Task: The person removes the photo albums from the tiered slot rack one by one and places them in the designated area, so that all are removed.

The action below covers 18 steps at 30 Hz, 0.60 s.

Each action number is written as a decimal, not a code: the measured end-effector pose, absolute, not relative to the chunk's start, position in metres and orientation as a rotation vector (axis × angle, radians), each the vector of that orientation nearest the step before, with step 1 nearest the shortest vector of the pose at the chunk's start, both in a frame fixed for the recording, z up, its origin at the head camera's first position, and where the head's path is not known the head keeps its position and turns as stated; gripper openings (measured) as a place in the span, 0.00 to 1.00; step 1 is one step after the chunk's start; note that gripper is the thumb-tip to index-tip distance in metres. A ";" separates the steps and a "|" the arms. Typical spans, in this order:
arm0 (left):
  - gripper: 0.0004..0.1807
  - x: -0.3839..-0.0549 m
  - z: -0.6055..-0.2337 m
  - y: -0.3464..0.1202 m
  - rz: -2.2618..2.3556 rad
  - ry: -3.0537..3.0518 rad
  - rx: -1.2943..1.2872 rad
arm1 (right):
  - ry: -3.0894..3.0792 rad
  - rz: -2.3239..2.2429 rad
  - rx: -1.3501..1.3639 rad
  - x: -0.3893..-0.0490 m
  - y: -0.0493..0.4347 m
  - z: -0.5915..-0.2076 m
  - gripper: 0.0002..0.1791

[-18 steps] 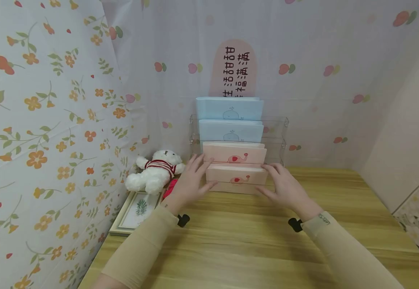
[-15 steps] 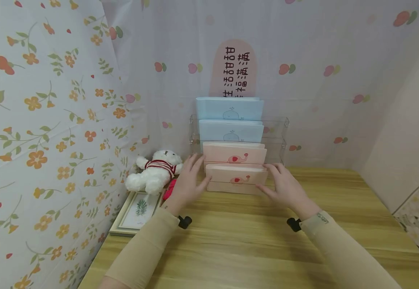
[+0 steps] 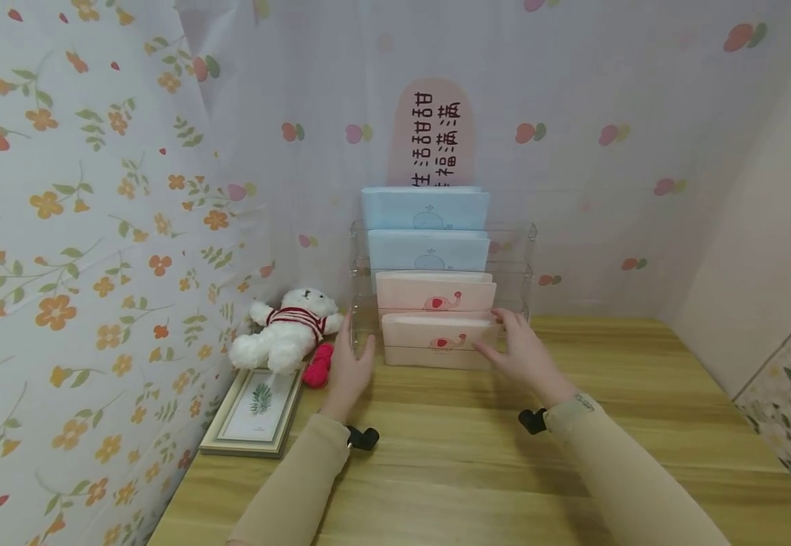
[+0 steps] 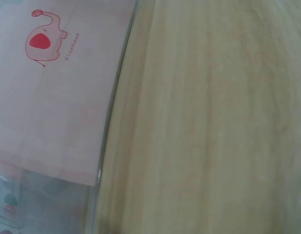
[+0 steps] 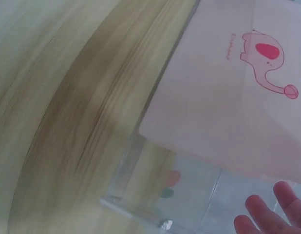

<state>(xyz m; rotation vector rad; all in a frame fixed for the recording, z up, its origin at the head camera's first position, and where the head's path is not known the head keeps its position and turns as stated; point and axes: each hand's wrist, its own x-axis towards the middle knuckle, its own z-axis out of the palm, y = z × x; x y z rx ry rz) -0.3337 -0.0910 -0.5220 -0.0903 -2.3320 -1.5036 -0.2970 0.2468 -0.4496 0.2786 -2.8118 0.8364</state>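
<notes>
Just below centre, a pink elephant folder (image 3: pixel 429 356) is standing in a clear rack (image 3: pixel 531 233); left hand (image 3: pixel 352 371) and right hand (image 3: pixel 526 353) are flanking it, fingers uncurled. Light, even pressure would likely be keeping it straight.

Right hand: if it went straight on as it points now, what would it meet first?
Probably the front pink folder in the clear rack; depth is unclear, and the right hand may be touching it.

Both arms (image 3: pixel 293 481) reach forward, the left hand (image 3: pixel 350 377) pointing ahead, thumb (image 3: pixel 369 353) apart, the right hand (image 3: pixel 530 359) angled inward, fingers (image 3: pixel 510 318) extended
</notes>
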 end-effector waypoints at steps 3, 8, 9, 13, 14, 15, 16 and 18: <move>0.41 -0.340 -0.533 -0.090 -1.542 -2.285 -0.046 | -2.791 0.879 0.246 -0.299 0.245 -0.450 0.46; 0.38 -0.352 -0.549 -0.094 -1.542 -2.257 0.042 | -2.776 0.916 0.202 -0.302 0.240 -0.448 0.45; 0.37 -0.353 -0.550 -0.095 -1.562 -2.261 0.044 | -2.778 0.921 0.193 -0.302 0.240 -0.448 0.45; 0.33 -0.358 -0.556 -0.096 -1.601 -2.285 0.090 | -2.770 0.954 0.156 -0.304 0.238 -0.448 0.44; 0.32 -0.358 -0.557 -0.096 -1.609 -2.289 0.111 | -2.767 0.959 0.147 -0.304 0.237 -0.449 0.43; 0.32 -0.358 -0.557 -0.096 -1.627 -2.281 0.114 | -2.762 0.963 0.136 -0.305 0.237 -0.450 0.42; 0.31 -0.358 -0.557 -0.095 -1.632 -2.277 0.128 | -2.754 0.967 0.129 -0.305 0.237 -0.450 0.40; 0.30 -0.355 -0.555 -0.092 -1.656 -2.259 0.140 | -2.739 0.972 0.119 -0.308 0.237 -0.452 0.36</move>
